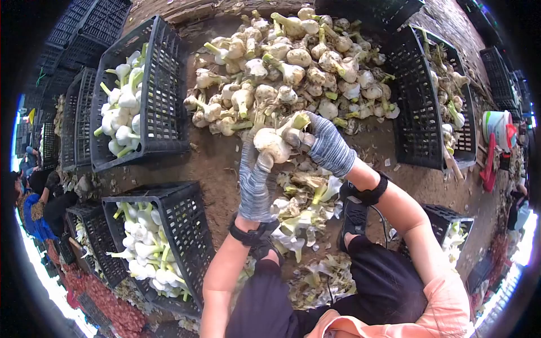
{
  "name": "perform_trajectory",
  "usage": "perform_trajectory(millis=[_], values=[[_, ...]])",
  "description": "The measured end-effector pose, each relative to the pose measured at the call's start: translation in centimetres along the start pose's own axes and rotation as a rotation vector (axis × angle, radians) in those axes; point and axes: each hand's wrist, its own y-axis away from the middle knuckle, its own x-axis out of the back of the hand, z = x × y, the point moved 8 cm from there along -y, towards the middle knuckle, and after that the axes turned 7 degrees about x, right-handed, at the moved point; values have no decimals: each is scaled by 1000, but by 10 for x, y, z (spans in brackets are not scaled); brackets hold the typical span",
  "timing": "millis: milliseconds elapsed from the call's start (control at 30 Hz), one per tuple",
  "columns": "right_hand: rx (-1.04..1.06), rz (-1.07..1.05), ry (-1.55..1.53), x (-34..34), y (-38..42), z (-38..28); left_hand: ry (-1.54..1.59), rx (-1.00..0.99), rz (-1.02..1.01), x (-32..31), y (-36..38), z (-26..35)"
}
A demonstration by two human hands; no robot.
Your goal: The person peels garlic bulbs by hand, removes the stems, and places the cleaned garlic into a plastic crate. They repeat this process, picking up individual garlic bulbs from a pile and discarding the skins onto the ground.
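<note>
A garlic bulb (269, 142) with dirty, pale skin and a short cut stem is held up between both hands. My left hand (256, 183), in a grey knit glove with bare fingertips, grips its lower left side, thumb pressed against the bulb. My right hand (329, 147), gloved alike, has its fingers closed at the stem side of the same bulb. Just beyond the hands lies a heap of unpeeled garlic (298, 62) on the soil. Peeled skins and leaf scraps (307, 208) lie below the hands, between my feet.
Black crates of cleaned white garlic stand at the upper left (163, 107) and lower left (180, 219). Another crate (417, 107) with unpeeled garlic is at the right. A white bucket (496, 130) and a red object (488, 163) sit farther right. People work at the far left.
</note>
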Motion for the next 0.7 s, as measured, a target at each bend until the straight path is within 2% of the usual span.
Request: perform_trajectory(millis=[167,233,300,333,400,433,500,533,567,633,667,700], values=[[21,-71,18,1,8,1,135,136,12,6,3,-11],[-81,-92,-96,0,12,4,167,179,-14,10,3,-18],[-22,-110,-12,3,13,1,263,269,3,13,2,-26],[-151,-102,-127,2,17,10,263,267,5,12,3,-25],[-432,-47,-401,-5,29,23,-202,-16,-25,2,7,-2],[-432,-50,-404,-5,31,34,-204,-16,-21,3,6,-6],[605,-239,535,-13,30,-14,-357,-275,-41,-1,7,8],[582,-284,609,-15,34,-12,-398,-265,-57,-3,10,11],[99,-231,185,-15,35,18,-295,-58,-10,6,7,-2],[-277,-37,-102,-13,42,28,-358,-184,-8,8,5,7],[-403,-5,-187,-16,46,40,-678,-525,29,9,5,21],[-85,-65,-63,-19,40,20,-687,-527,38,15,8,26]])
